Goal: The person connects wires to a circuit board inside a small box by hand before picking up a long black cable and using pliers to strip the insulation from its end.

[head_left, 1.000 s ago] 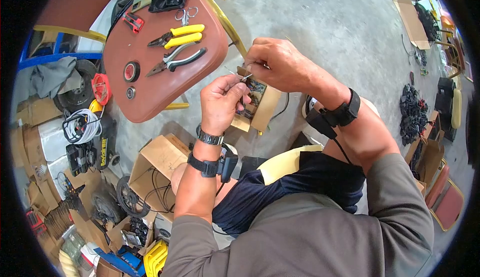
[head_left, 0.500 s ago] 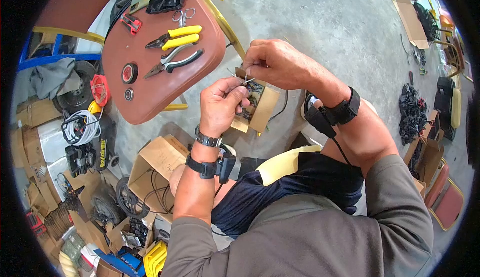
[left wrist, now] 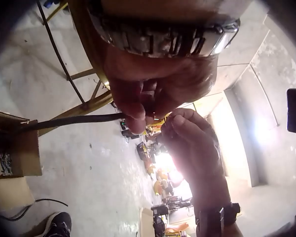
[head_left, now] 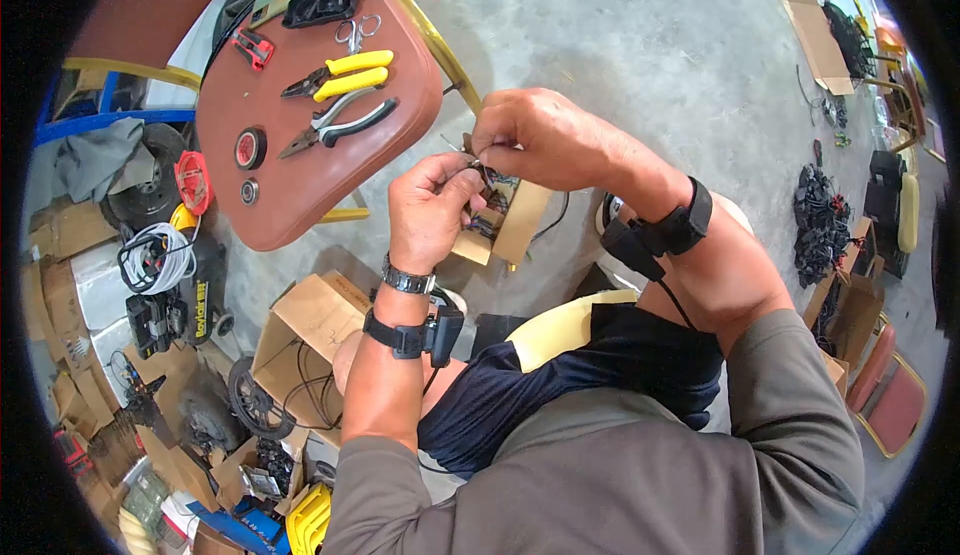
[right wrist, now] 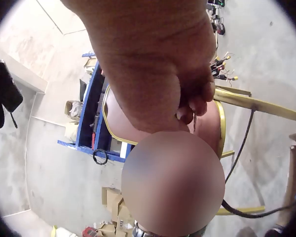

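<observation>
A black cable [left wrist: 79,120] runs up from a small cardboard box [head_left: 525,220] into my left hand [head_left: 425,210], which pinches it near its end between thumb and fingers. Thin wire ends show at the left fingertips in the head view. Close against them, my right hand [head_left: 550,140] has its thumb and forefinger pinched on the wire end. From the left wrist, the right hand [left wrist: 192,138] appears just beside the left fingertips. The exact spot where the fingers meet the wire is mostly hidden by the fingers.
On the brown chair seat [head_left: 310,195] lie yellow-handled pliers [head_left: 350,83], grey-and-black pliers [head_left: 345,125], scissors [head_left: 357,31], a red cutter [head_left: 254,49] and a tape roll [head_left: 250,148]. An open carton [head_left: 310,320] with cables stands by the left knee.
The right fingertips have come down and in against the left fingertips, covering the light wire ends that stuck out crossed before. The chair has shifted slightly left in the head view.
</observation>
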Available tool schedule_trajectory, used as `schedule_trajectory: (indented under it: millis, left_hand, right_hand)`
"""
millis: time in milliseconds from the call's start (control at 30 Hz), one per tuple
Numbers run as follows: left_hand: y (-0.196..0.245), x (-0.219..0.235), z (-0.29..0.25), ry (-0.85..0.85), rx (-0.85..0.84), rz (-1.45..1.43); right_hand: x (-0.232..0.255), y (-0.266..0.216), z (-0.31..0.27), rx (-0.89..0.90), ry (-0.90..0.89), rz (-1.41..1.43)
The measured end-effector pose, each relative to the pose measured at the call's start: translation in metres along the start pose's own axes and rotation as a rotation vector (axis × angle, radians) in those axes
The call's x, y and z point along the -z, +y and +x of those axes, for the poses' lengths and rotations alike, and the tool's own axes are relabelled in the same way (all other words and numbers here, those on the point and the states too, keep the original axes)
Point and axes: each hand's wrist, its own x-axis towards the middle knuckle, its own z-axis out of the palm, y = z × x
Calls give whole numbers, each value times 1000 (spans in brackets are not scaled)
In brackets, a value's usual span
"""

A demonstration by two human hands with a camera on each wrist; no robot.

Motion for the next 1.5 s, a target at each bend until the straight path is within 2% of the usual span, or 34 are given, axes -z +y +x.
schedule_trajectory:
  millis: [100, 200, 300, 400, 500, 600, 700, 800, 900, 1100, 1200, 1300, 1400, 1500]
  left_hand:
    - [0, 1, 2, 67, 20, 11]
    - [3, 1, 1, 72, 28, 1]
    - [5, -1, 0, 65, 18, 10]
    - [4, -6, -2, 52, -22, -3]
    - [7, -4, -1, 93, 40, 31]
    - [1, 3, 3, 147, 8, -54]
    - [3, 7, 5, 203, -10, -130]
    - [9, 9, 5, 227, 22, -157]
    - [8, 12, 5, 206, 11, -175]
    - [7, 11, 3, 215, -19, -144]
    - [7, 9, 1, 217, -48, -148]
    - [2, 10, 1, 176, -117, -129]
    - [3, 7, -2, 189, -154, -134]
    - [3, 7, -5, 181, -174, -19]
  right_hand:
    - [-8, 3, -1, 224, 117, -187]
    - [-14, 4, -1, 227, 117, -241]
    - [-12, 3, 0, 204, 197, -191]
    - [-12, 7, 4, 205, 232, -259]
    - [-13, 1, 3, 247, 218, -316]
    - [-17, -8, 2, 354, 275, -427]
    - [-20, -12, -2, 276, 218, -496]
    - [-25, 1, -2, 281, 173, -444]
    - [-28, 8, -4, 206, 188, -353]
    - [-40, 15, -6, 157, 30, -414]
    - [-50, 18, -6, 150, 89, -287]
    - [-47, 11, -5, 36, 34, -105]
    - [-31, -2, -2, -260, -39, 193]
    - [-31, 5, 1, -311, 35, 470]
